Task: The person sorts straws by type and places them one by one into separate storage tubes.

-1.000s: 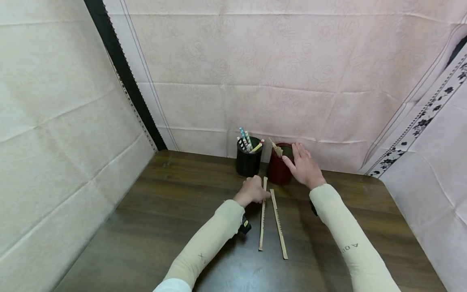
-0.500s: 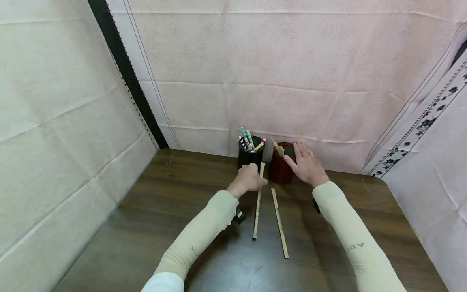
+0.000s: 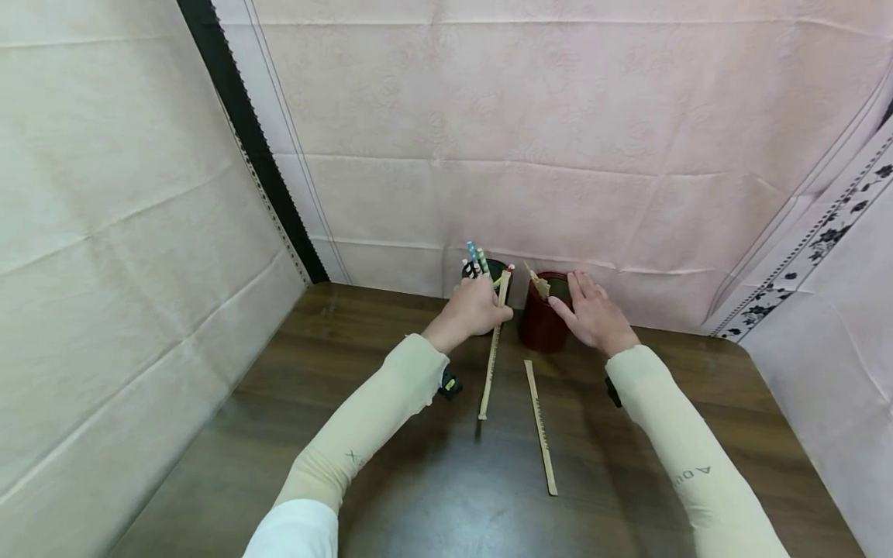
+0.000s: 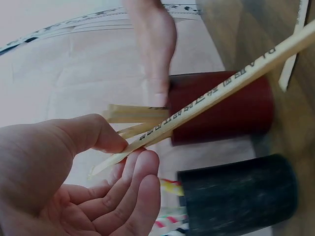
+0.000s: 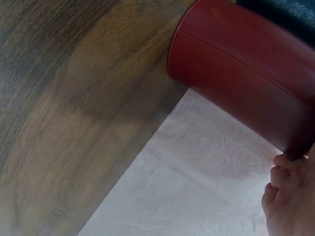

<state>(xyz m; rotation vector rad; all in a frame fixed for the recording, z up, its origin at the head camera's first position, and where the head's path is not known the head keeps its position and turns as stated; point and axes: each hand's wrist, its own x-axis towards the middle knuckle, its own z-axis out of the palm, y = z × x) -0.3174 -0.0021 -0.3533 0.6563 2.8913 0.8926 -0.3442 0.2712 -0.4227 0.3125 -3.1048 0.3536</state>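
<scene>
My left hand (image 3: 471, 308) pinches a slim stick in a beige paper wrapper (image 4: 197, 102), thumb against fingertips near its upper end. Dark characters run along the wrapper. In the head view the stick slants up in front of a black cup (image 3: 508, 267) of patterned sticks, its lower end above the table. My right hand (image 3: 595, 316) rests at the right rim of a dark red cup (image 3: 544, 329), fingers straight and thumb spread toward the near rim. Beige wrapped pieces (image 4: 135, 114) stick out of this cup. A second wrapped stick (image 3: 540, 426) lies on the table.
Both cups stand side by side at the back of the brown wooden table (image 3: 391, 496), close to a pale cloth backdrop (image 3: 544, 116). More cloth hangs at the left (image 3: 125, 232) and right.
My left hand has lifted the wrapped stick and moved it up and back, from the table to before the black cup. The right hand stays at the red cup.
</scene>
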